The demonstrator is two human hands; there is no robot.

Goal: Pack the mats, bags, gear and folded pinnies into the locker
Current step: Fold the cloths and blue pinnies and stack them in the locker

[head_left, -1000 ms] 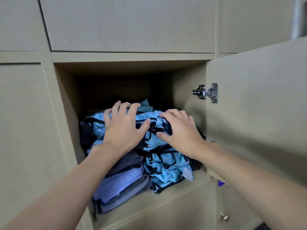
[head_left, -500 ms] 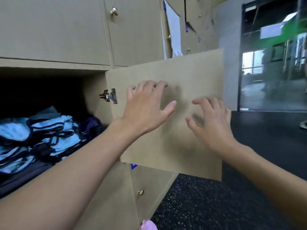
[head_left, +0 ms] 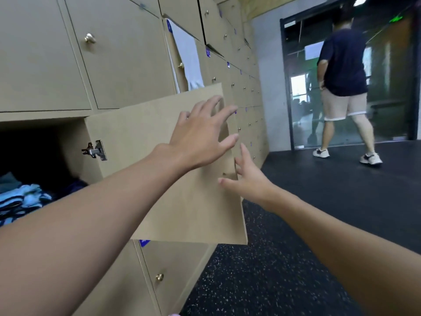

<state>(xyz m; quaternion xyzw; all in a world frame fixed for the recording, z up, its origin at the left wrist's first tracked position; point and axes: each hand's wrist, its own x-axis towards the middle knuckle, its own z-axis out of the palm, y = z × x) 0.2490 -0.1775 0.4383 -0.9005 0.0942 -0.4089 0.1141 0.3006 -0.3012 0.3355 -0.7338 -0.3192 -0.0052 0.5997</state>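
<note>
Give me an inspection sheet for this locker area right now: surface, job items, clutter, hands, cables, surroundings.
Surface: black speckled rubber floor below the beige locker wall.
Job's things: folded light-blue pinnies with black trim lie inside the open locker; its beige wooden door stands open.
Clutter: white cloth hangs from an upper locker door.
Grippers: left hand open, fingers spread over the door's free edge; right hand open beside that edge; contact unclear.
Cables: nothing seen.
Surroundings: person in dark shirt walking near a glass door.
</note>
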